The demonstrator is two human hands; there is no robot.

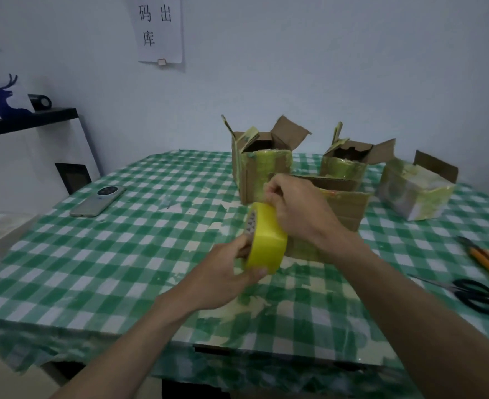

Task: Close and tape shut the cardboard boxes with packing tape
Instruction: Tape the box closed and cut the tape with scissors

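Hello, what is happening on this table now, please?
A person is preparing to tape cardboard boxes. The left hand holds the yellow tape roll while the right hand picks at its top, apparently seeking the tape end. The nearest box sits right behind the roll. Two boxes behind stand with flaps open. Scissors lie on the right.

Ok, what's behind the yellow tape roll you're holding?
Directly behind the tape roll sits a low cardboard box. The right hand and the roll cover its near left part, so whether its flaps are closed can't be seen.
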